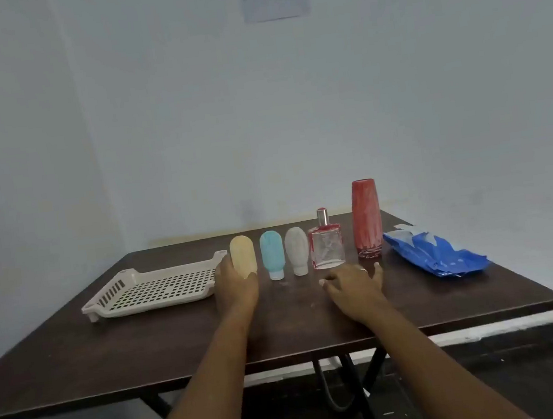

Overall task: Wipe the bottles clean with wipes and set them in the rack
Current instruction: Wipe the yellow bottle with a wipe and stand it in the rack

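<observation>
I'm watching the left hand point(237, 284) curling round the yellow bottle point(243, 252), standing just right of the rack point(153, 288) | right hand point(354, 285) lying flat, fingers spread, on the table point(145, 344) near the glass bottle point(327, 248) | wipes pack point(435, 253) sitting far right

Bottles in close row across table point(111, 348) middle: yellow bottle point(243, 252), blue bottle point(272, 251), grey bottle point(296, 246), glass bottle point(327, 250), tall red bottle point(366, 216); gaps narrow. Rack point(153, 288) just left of row; left hand point(237, 284) round yellow bottle base fills that gap. Wipes pack point(435, 253) near red bottle, right side. Table near edge bare at both sides.
</observation>
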Motion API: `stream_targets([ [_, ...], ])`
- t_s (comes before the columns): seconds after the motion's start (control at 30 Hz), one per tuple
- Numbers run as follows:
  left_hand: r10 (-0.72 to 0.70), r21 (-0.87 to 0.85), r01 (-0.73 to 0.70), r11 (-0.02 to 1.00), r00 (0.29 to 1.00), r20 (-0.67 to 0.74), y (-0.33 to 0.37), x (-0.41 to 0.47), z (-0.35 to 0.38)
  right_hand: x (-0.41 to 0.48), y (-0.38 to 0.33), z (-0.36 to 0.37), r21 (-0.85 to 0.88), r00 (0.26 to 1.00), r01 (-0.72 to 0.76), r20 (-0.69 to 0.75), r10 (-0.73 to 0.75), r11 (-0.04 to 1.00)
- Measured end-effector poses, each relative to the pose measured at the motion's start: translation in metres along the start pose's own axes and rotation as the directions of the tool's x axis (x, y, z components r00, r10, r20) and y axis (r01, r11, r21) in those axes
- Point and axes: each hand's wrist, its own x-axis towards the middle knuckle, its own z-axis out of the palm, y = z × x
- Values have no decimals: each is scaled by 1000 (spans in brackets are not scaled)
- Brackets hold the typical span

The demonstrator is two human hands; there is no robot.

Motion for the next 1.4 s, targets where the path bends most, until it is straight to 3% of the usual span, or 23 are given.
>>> stream_targets([
  [0.2,-133,-94,139,986,989,61,-5,37,13,17,-9,19,62,994,86,-77,-81,994],
  [0.53,-207,47,207,977,978,2,-14,36,32,21,-3,27,141,987,114,-133,-95,983],
  [0.8,-239,114,232,966,970,49,-11,36,26,21,-2,27,212,987,94,-145,-64,973],
  [1.1,-166,23,165,986,965,205,-13,11,9,12,5,10,345,987,53,-160,3,937],
  [1.27,-71,-26,83,996,947,313,-1,-13,14,11,41,-13,324,977,0,-202,69,946],
  [1.4,-7,-90,51,995,902,432,20,-26,41,18,84,-44,229,929,-99,-328,173,968],
])
